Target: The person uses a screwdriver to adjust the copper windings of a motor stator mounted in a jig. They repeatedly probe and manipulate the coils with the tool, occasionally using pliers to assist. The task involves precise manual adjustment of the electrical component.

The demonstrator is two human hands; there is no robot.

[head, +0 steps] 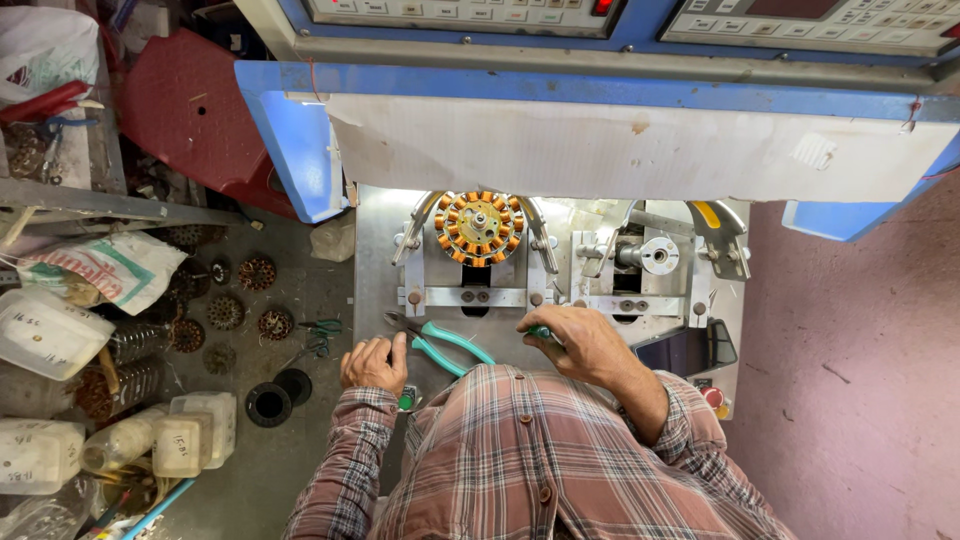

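My left hand (373, 364) rests on the near edge of the metal machine table (372, 262), fingers curled, beside pliers with teal handles (440, 345) that lie on the table. My right hand (580, 343) is closed around a small green-handled tool (540, 333), only its tip showing. Just beyond both hands, a round stator wound with copper coils (479, 228) sits clamped in the left fixture. The right fixture's bare metal spindle (655, 255) holds nothing.
A blue winding machine with control panels (640, 30) hangs over the table. Several wound stators (258, 272) lie on the floor at left, with white plastic containers (45, 335), black rings (268, 404) and green scissors (322, 328). A pink floor (860, 380) is at right.
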